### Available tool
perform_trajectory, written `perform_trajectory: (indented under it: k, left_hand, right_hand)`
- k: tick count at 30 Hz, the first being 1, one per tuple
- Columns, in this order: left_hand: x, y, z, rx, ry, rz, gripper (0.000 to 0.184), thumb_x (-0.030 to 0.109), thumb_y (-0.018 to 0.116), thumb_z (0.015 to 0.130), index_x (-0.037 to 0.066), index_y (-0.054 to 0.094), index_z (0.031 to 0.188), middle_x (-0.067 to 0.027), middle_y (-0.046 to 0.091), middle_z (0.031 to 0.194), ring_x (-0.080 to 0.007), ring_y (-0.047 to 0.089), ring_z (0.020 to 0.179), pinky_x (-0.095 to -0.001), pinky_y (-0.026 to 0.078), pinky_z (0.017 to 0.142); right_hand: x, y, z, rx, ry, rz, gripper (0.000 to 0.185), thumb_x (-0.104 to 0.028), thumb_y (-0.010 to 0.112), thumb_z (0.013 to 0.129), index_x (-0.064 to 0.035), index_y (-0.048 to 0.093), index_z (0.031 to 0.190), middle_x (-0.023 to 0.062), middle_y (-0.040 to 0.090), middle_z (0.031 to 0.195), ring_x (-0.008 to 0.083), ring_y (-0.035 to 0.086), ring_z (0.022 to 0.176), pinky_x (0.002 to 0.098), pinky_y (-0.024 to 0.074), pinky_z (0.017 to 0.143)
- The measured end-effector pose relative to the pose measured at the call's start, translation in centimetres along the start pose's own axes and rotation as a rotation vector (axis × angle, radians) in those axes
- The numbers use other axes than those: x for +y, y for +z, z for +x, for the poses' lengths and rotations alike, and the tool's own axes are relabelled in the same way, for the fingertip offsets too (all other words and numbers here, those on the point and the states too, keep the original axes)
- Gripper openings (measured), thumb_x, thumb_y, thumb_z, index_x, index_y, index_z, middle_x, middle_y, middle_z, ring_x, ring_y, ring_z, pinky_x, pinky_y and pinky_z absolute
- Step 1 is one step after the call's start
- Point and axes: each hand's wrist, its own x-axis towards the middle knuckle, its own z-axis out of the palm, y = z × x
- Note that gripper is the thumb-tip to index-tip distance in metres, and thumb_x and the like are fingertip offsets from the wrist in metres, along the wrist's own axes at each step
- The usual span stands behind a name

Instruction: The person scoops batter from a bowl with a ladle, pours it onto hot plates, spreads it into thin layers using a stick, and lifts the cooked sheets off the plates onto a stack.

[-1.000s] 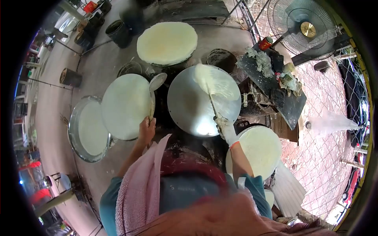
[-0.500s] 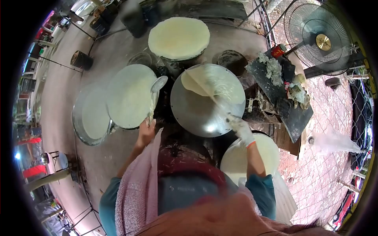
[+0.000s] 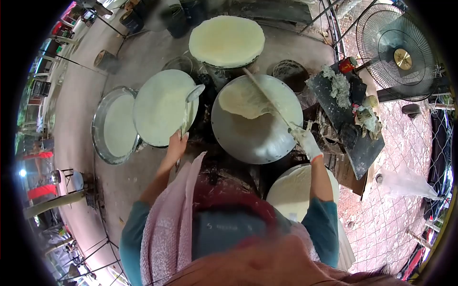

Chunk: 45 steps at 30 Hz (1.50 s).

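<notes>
My left hand (image 3: 177, 144) is closed around the handle of a metal ladle (image 3: 195, 93), whose bowl lies over the right edge of a round pan covered in a pale layer (image 3: 162, 107). My right hand (image 3: 307, 142), in a whitish, smeared glove, grips one end of a long thin stick (image 3: 264, 93). The stick slants across a round metal griddle (image 3: 253, 145). Along its left side, a thin pale sheet (image 3: 244, 100) lies on the griddle, its lower edge uneven. Bare shiny metal shows at the front of the griddle.
A metal basin (image 3: 97, 127) of pale liquid stands left. Another pale-topped round (image 3: 226, 40) is at the back, and one (image 3: 298, 188) sits by my right forearm. A dark board (image 3: 360, 150) with scraps and a red can (image 3: 347, 64) is right, near a fan (image 3: 402, 59).
The stick, blurred by motion before, now shows sharply across the griddle. My right hand has moved slightly right and up. The left hand still holds the ladle, and the view has shifted a little.
</notes>
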Motion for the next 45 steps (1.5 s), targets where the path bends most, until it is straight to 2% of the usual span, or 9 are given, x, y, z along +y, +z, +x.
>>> perform_trajectory:
  k: [4,8,12,16,21,23,28,32,45]
  left_hand:
    - [0.9,0.6,3.3,-0.074,0.018,0.118,0.031,0.019,0.056,0.09,-0.01,0.055,0.1,-0.0315,0.061,0.087,-0.0469,0.06,0.084,-0.0476,0.048,0.072]
    - [2.4,1.7,5.6,-0.193,0.069,0.334,0.03,0.021,0.055,0.091,-0.008,0.052,0.1,-0.0289,0.061,0.082,-0.0456,0.06,0.077,-0.0496,0.049,0.068]
    - [2.9,3.1,6.2,-0.268,0.14,0.525,0.024,0.02,0.053,0.092,-0.004,0.05,0.096,-0.0254,0.061,0.078,-0.0423,0.061,0.075,-0.0499,0.05,0.065]
    - [3.3,1.2,4.2,-0.341,0.178,0.597,0.02,0.015,0.048,0.092,-0.004,0.05,0.097,-0.0247,0.062,0.078,-0.0414,0.062,0.074,-0.0508,0.05,0.064]
    - [-0.1,-1.3,-1.1,-0.464,0.288,0.666,0.018,0.011,0.046,0.089,-0.004,0.051,0.098,-0.0209,0.061,0.068,-0.0387,0.063,0.065,-0.0502,0.049,0.056]
    - [-3.8,-0.7,-3.8,-0.366,0.615,0.563,0.02,0.012,0.046,0.089,-0.004,0.052,0.099,-0.0197,0.061,0.064,-0.0382,0.062,0.059,-0.05,0.046,0.05]
    - [-2.7,-1.5,-2.1,-0.787,0.27,0.206,0.024,0.022,0.052,0.091,-0.002,0.05,0.093,-0.0241,0.058,0.066,-0.0422,0.06,0.068,-0.0527,0.044,0.058]
    - [-1.9,-5.9,1.2,-0.594,0.448,-0.024,0.025,0.022,0.057,0.092,-0.002,0.051,0.085,-0.0232,0.056,0.065,-0.0394,0.057,0.06,-0.0423,0.042,0.052]
    - [-9.5,-12.1,1.8,-0.406,0.261,-0.385,0.02,0.016,0.053,0.092,-0.004,0.055,0.088,-0.0143,0.051,0.064,-0.0197,0.045,0.056,-0.0345,0.039,0.055]
  right_hand:
    - [0.1,-0.1,-0.9,-0.33,0.212,-0.186,0.034,-0.008,0.055,0.094,0.0025,0.055,0.126,0.0062,0.061,0.119,0.0086,0.057,0.077,0.0222,0.0489,0.069]
    - [5.9,-4.5,-0.7,-0.556,0.165,0.65,0.033,-0.009,0.057,0.093,0.0011,0.057,0.125,0.0062,0.062,0.115,0.0087,0.059,0.085,0.0223,0.0491,0.073]
    - [5.6,-2.2,1.2,0.0,-0.255,-0.139,0.035,-0.011,0.059,0.091,-0.0001,0.058,0.124,0.0046,0.062,0.116,0.0109,0.057,0.104,0.0226,0.0458,0.088]
    - [2.2,0.6,0.7,-0.323,0.184,-0.074,0.035,-0.019,0.061,0.092,-0.0004,0.06,0.121,0.0015,0.062,0.09,0.0052,0.052,0.075,0.0179,0.0437,0.065]
    - [8.8,2.4,-3.6,-0.352,-0.101,0.107,0.034,-0.021,0.066,0.089,-0.002,0.063,0.118,-0.0049,0.061,0.088,0.0019,0.042,0.054,0.0196,0.0345,0.045]
    - [8.4,3.4,-8.7,-0.245,0.138,0.18,0.035,-0.015,0.065,0.089,-0.0072,0.06,0.123,-0.0046,0.061,0.085,0.0024,0.042,0.051,0.0191,0.0323,0.041]
    - [4.9,17.4,-16.2,-0.007,0.304,0.876,0.025,-0.019,0.059,0.092,-0.0116,0.059,0.115,-0.006,0.044,0.06,0.0071,0.039,0.043,0.0224,0.0308,0.038]
    - [2.2,28.6,-8.9,0.048,0.036,1.132,0.023,-0.028,0.059,0.092,-0.0107,0.059,0.108,-0.0035,0.045,0.057,0.0096,0.04,0.04,0.0229,0.0327,0.038]
    - [4.5,39.7,-0.4,0.947,0.217,0.034,0.036,-0.031,0.051,0.095,-0.0002,0.061,0.109,0.0188,0.066,0.088,0.0322,0.061,0.079,0.0386,0.0477,0.073]
